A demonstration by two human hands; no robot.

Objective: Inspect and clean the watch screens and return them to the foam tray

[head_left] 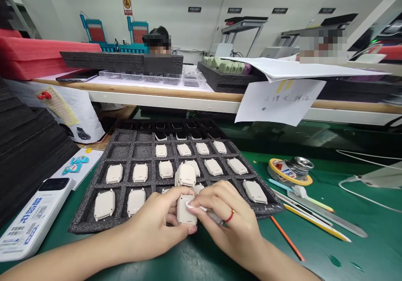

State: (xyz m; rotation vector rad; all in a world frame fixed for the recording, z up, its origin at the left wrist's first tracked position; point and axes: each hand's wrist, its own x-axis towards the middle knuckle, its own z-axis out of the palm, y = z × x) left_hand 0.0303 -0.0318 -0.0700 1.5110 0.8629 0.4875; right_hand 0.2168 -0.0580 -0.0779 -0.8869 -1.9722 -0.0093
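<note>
In the head view, the left hand (158,220) grips one beige case (187,217) above the near edge of one black tray (122,152); the right hand (232,218) presses one white piece (189,204) on it. Two blue packets (71,168) lie beside the tray's left edge. The table (377,251) is green, the wall (182,34) white.

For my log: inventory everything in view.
Foam tray: one, dark grey, on bench
Held watch case: one, cream, lower centre
White piece: one, white, against held watch case
Other watch cases: over a dozen, cream, mostly in tray
Printed box: one, white and blue, left
Packets: two, teal, beyond printed box
Foam sheets: stacked, black, far left
Slim tools: several, mixed colours, right
Handwritten sheet: one, white, shelf edge
Racks: two, teal and red, background
People: two, partly hidden, beyond shelf
Left hand: one, bare, holding watch case
Right hand: one, red ring, pinching white piece
</note>
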